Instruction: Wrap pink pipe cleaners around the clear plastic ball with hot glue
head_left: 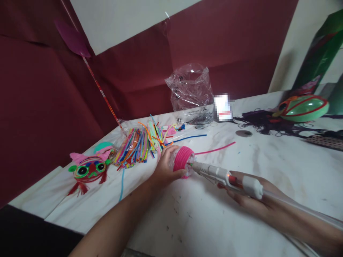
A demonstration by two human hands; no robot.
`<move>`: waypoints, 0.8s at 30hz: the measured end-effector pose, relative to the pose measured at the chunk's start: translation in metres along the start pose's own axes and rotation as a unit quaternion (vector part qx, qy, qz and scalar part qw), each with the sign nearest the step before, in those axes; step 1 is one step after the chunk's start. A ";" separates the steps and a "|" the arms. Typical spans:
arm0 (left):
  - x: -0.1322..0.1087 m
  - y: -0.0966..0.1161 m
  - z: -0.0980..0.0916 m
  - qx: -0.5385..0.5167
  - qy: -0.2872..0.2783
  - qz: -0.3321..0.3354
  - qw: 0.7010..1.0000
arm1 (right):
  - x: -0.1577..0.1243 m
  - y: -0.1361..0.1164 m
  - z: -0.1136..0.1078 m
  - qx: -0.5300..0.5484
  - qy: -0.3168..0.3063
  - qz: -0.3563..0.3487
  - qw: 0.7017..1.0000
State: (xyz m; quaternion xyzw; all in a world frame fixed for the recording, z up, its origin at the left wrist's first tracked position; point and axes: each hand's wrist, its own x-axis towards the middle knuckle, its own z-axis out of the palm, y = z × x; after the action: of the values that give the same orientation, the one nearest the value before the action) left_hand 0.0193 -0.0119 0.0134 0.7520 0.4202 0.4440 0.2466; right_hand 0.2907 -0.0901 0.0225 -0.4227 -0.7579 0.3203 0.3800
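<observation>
My left hand [167, 165] is closed around a clear plastic bottle piece [173, 160] near the middle of the table. Bright pink pipe cleaner [182, 159] is wound round it in several turns, and a loose pink end [217, 148] sticks out to the right. In my right hand [241, 192] is a white hot glue gun [218, 173] with a small orange light showing. Its nozzle points left and reaches the right side of the pink winding; whether it touches is hard to tell. Most of my right fingers are hidden behind the gun.
Bundles of coloured pipe cleaners [136, 146] lie behind my left hand. A pink-eared face craft [89, 169] sits at the left. At the back stand a clear plastic bag [190, 89] and dark purple yarn [258, 121] beside a green balloon craft [305, 109]. A cord trails right.
</observation>
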 end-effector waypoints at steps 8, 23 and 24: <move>0.001 0.004 0.000 0.001 0.006 -0.017 1.000 | -0.001 -0.001 0.006 -0.048 0.010 -0.052 0.997; 0.001 0.009 -0.002 -0.011 -0.002 -0.040 0.999 | 0.004 0.008 0.011 -0.076 0.073 -0.140 0.984; 0.001 0.009 -0.001 -0.013 0.001 -0.043 0.999 | 0.004 0.008 0.011 -0.073 0.067 -0.144 0.985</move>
State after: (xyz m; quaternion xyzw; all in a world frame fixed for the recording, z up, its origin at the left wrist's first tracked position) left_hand 0.0220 -0.0162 0.0211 0.7298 0.4467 0.4386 0.2747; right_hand 0.2829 -0.0852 0.0120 -0.3567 -0.8048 0.1768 0.4403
